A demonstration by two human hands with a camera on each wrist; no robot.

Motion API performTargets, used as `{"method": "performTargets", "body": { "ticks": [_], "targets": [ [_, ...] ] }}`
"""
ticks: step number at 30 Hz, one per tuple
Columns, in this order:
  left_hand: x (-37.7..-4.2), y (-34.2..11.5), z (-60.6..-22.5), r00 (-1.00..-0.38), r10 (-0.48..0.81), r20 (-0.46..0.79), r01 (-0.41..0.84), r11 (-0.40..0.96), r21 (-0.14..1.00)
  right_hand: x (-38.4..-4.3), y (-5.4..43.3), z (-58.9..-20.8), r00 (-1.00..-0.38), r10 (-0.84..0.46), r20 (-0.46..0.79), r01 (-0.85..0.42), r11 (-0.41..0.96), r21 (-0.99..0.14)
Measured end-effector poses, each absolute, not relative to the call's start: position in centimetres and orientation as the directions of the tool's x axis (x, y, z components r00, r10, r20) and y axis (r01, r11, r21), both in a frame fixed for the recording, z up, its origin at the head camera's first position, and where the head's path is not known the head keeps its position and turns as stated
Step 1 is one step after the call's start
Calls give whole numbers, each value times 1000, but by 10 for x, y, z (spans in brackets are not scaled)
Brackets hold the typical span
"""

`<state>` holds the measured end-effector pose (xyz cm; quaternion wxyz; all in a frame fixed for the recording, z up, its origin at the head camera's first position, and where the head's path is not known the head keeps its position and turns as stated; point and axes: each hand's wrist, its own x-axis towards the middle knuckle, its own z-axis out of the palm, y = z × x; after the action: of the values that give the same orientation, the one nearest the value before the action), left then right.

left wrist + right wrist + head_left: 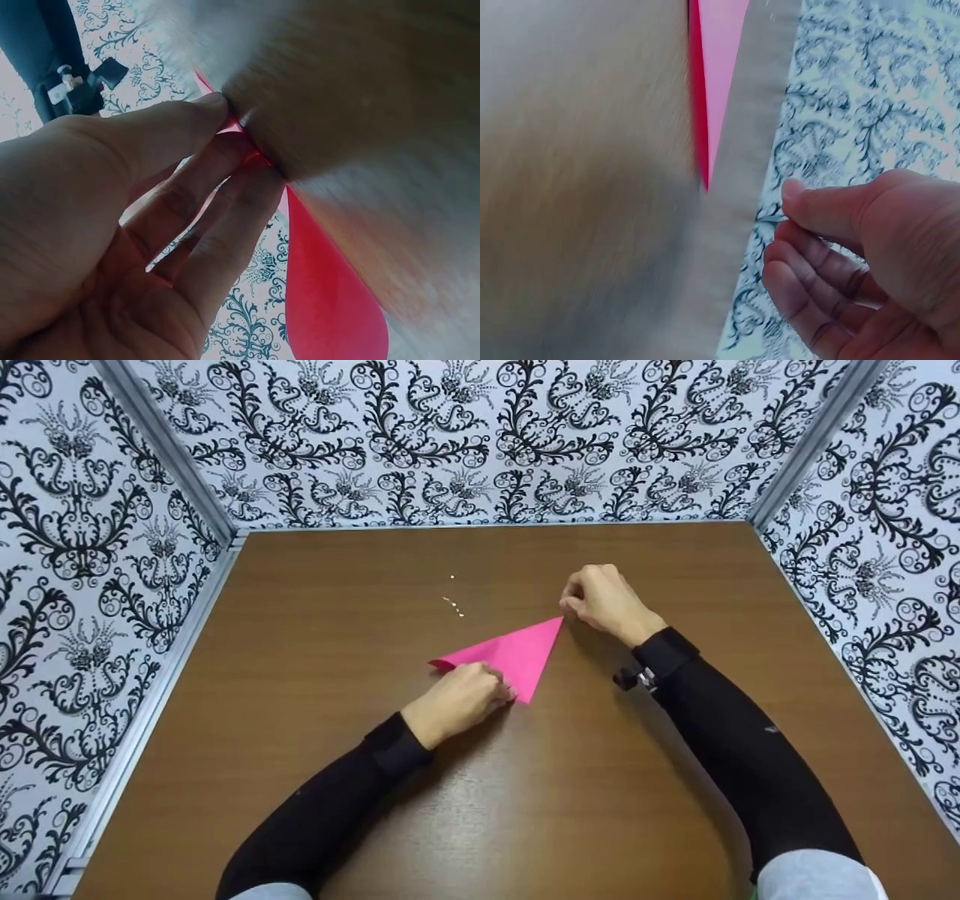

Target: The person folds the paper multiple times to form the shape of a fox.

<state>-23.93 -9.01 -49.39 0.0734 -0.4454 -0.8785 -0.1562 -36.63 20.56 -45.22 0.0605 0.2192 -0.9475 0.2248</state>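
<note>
A bright pink sheet of paper, folded into a triangle, lies on the table. Its left corner curls up off the wood. My left hand is at its near edge, and the left wrist view shows the thumb and fingertips of that hand pinching the paper's edge low at the tabletop. Just past the far right corner hovers my right hand. In the right wrist view its fingers are loosely bent with nothing between them and the thumb, apart from the paper's pointed tip.
Small pale flecks are scattered on the brown wooden table beyond the paper. Black-and-white patterned walls with metal corner posts enclose the back and sides. A small black camera mount sticks out from the right wrist.
</note>
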Motion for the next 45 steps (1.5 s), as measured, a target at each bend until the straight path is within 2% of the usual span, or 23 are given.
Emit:
{"method": "performTargets", "body": {
  "ticks": [7, 13, 22, 30, 45],
  "targets": [
    [-239, -90, -495, -591, 762, 265, 807, 560, 189, -336, 185, -457, -834, -503, 228, -551, 727, -411],
    [-238, -87, -493, -624, 742, 245, 781, 582, 225, -315, 174, -469, -760, -592, 269, -647, 646, -405],
    [-242, -88, -492, -601, 759, 252, 798, 554, 235, -296, 163, -478, -722, -648, 243, -682, 609, -405],
    [-241, -89, -493, -591, 757, 278, 806, 537, 251, -286, 160, -484, -725, -664, 183, -664, 602, -443],
    [-245, -93, -489, -560, 794, 237, 825, 507, 249, -280, 161, -489, -721, -652, 236, -682, 607, -408]
  ]
}}
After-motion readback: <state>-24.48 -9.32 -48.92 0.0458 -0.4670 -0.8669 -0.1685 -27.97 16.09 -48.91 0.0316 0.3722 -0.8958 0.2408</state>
